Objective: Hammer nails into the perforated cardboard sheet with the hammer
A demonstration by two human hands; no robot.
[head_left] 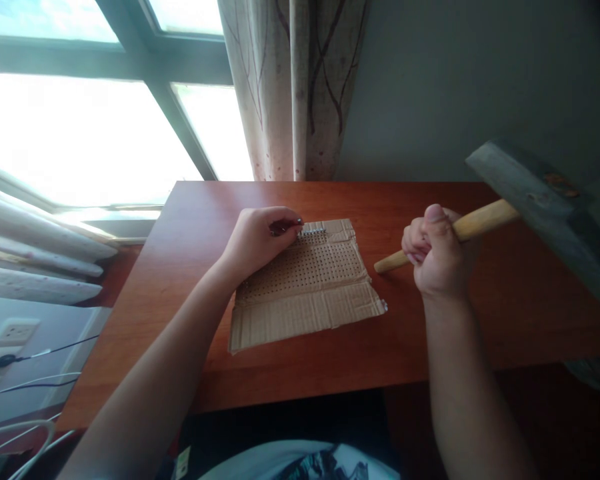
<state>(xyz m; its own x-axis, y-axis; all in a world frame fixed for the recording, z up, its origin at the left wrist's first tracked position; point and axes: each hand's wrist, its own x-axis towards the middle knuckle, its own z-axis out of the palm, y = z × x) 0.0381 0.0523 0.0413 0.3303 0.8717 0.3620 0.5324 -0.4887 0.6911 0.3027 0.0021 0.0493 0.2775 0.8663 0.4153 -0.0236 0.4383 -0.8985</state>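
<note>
A brown cardboard sheet [300, 313] lies on the wooden table, its middle covered with a grid of small dark dots. Near its far edge a short row of shiny nails [315, 232] stands up from the surface. My left hand [265, 237] rests over the sheet's far left part, thumb and forefinger pinched on a small nail [300, 221] beside that row; its lower end is hidden. To the right, my right hand [437, 250] is wrapped round the wooden handle of a hammer [540, 193]. The big metal head is raised above the table, apart from the cardboard.
The reddish-brown table [330, 367] ends close to my body. Behind it hang a patterned curtain [280, 87] and a grey wall [455, 87]. A bright window [80, 133] is at left, with a wall socket [10, 340] and cables below it.
</note>
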